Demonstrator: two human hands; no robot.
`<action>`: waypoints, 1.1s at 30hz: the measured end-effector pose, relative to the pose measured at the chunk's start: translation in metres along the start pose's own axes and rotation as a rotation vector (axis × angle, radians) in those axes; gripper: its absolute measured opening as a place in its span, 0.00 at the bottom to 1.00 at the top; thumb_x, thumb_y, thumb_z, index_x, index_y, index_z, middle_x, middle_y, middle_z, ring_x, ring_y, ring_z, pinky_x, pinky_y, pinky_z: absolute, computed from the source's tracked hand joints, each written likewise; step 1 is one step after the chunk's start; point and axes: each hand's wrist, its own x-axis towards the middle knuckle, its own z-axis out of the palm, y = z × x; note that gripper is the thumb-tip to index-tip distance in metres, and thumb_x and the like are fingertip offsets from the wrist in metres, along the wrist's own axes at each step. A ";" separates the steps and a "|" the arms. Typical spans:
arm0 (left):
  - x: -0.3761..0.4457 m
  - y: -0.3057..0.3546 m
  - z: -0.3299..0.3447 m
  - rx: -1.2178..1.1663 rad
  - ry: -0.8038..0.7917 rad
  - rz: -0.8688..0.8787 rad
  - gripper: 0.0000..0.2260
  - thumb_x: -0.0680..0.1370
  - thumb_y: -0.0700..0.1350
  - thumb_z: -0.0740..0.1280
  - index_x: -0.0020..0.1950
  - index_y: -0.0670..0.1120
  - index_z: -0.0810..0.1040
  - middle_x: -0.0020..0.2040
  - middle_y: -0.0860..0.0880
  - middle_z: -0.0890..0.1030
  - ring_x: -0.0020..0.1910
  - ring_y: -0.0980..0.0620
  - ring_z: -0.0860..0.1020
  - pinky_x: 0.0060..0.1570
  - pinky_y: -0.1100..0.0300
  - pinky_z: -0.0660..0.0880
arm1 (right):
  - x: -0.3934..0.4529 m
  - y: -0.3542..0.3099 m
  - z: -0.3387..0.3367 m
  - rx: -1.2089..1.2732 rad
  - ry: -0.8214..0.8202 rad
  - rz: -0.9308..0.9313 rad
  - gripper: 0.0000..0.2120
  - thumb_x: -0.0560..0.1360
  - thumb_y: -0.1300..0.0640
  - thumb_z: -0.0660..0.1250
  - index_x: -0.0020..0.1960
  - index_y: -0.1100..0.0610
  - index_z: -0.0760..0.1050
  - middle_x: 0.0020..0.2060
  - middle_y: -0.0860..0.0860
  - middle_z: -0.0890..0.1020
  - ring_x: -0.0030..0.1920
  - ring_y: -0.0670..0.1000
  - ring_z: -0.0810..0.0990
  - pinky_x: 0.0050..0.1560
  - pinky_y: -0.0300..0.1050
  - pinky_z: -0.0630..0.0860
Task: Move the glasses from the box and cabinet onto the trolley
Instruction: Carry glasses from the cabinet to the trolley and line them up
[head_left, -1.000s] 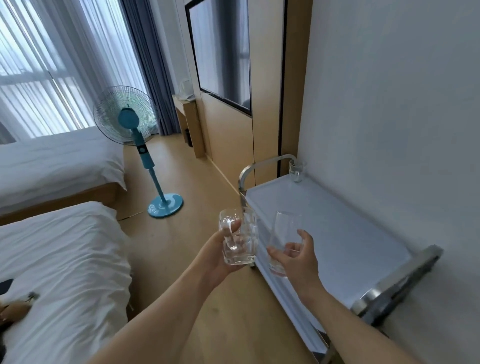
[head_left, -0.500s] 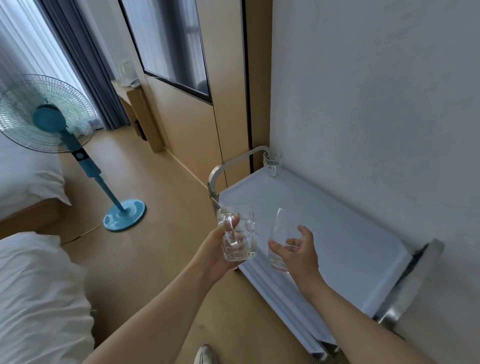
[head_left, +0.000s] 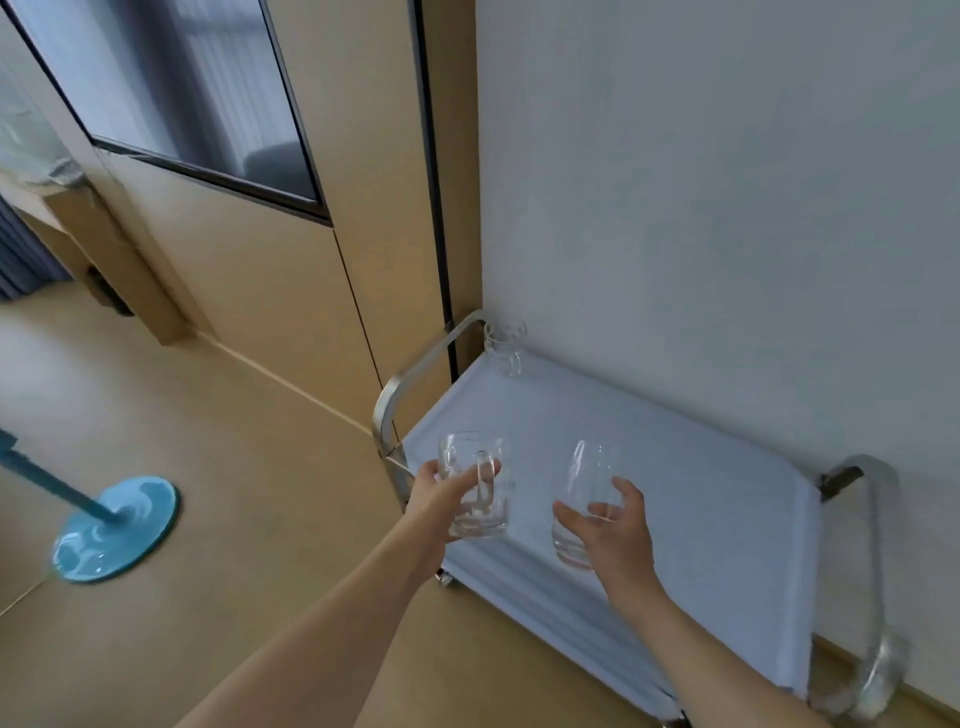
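Note:
My left hand (head_left: 441, 493) grips a clear glass mug (head_left: 475, 486) with a handle, held over the near left corner of the trolley (head_left: 701, 483). A smooth clear tumbler (head_left: 584, 499) sits in my right hand (head_left: 613, 530), tilted slightly, above the trolley's front edge. The trolley top is covered in white, with metal handles at both ends. One more clear mug (head_left: 506, 345) stands on the trolley's far corner by the wall.
The trolley stands against a white wall (head_left: 727, 182). Wooden panelling with a dark screen (head_left: 208, 104) runs to the left. A teal fan base (head_left: 114, 527) rests on the wooden floor at the left.
The view has swung right and closer to the trolley. Both hands have carried their glasses forward over the trolley's near side. The beds have left the view.

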 end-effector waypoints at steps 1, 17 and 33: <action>0.008 0.002 -0.003 0.012 0.012 -0.005 0.47 0.56 0.58 0.84 0.70 0.46 0.69 0.61 0.43 0.81 0.54 0.41 0.84 0.58 0.38 0.80 | 0.000 0.001 0.005 0.010 0.017 0.009 0.44 0.66 0.49 0.83 0.74 0.44 0.62 0.55 0.50 0.76 0.54 0.52 0.81 0.61 0.60 0.79; 0.128 0.011 0.039 0.530 -0.003 0.093 0.47 0.49 0.60 0.82 0.62 0.56 0.65 0.54 0.55 0.77 0.53 0.55 0.77 0.49 0.57 0.75 | 0.087 0.004 0.011 0.019 0.152 0.105 0.43 0.65 0.49 0.83 0.72 0.41 0.62 0.56 0.48 0.76 0.54 0.48 0.80 0.58 0.58 0.80; 0.281 0.044 0.154 0.984 -0.063 0.288 0.50 0.58 0.55 0.83 0.73 0.58 0.59 0.64 0.51 0.73 0.63 0.49 0.73 0.59 0.55 0.71 | 0.255 -0.009 -0.018 0.136 0.218 0.159 0.42 0.65 0.53 0.84 0.71 0.41 0.65 0.56 0.47 0.79 0.54 0.47 0.82 0.55 0.49 0.78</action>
